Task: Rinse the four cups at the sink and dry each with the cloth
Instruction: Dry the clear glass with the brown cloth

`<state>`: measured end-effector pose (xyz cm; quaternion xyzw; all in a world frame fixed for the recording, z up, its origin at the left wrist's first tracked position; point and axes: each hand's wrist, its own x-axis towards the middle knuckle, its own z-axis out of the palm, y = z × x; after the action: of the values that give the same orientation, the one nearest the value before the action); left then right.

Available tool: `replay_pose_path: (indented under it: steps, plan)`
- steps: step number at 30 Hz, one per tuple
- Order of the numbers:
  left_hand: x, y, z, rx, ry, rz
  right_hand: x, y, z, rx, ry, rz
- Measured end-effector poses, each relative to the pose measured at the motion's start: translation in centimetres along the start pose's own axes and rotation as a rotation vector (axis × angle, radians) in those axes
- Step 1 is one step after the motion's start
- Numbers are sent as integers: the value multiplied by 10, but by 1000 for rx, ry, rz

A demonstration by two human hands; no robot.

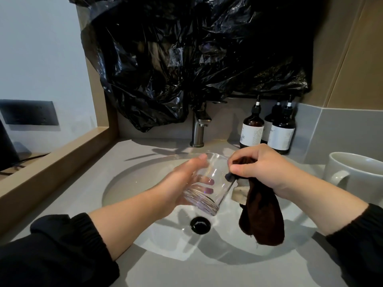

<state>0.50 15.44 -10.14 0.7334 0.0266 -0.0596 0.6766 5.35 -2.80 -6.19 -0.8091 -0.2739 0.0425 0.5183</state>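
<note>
Head view: your left hand (182, 183) grasps a clear glass tumbler (218, 175), tilted over the white oval sink (132, 179); right hand (263, 168) pinches a dark brown cloth (261, 218) at its rim. White ceramic mug (356, 175) on counter (87, 183), far right.

No text, brand, number or sign can be read with certainty. A white label is carried by the left pump bottle (252, 129), on which fine lines of small print and a small line drawing are seen, but the print is blurred beyond reading. A white label is likewise carried by the right pump bottle (281, 131), where a short word in larger letters is noted near the top edge, though its letters cannot be made out.
</note>
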Motion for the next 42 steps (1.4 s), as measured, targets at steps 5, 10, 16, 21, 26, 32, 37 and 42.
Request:
replay_pose_path:
  steps: [5,10,16,21,26,32,37,42]
  plan:
    - [-2,-5,9,202,69,57,2,1,3,-120,61,16]
    - [-1,-5,12,69,108,-25,2,4,8,-64,128,-34]
    - [3,-5,8,-152,146,-143,4,3,12,-8,329,-119]
    - [5,-8,8,-214,144,-148,-14,8,35,-461,215,-570]
    - [7,-6,9,-212,161,-150,-4,9,30,-563,362,-613]
    - [5,-9,2,-289,163,-131,-18,10,45,-603,65,-743]
    - [4,-6,3,-339,87,-115,-6,12,30,-455,243,-615]
    - [5,-7,0,-367,154,-148,-15,16,36,-572,86,-692]
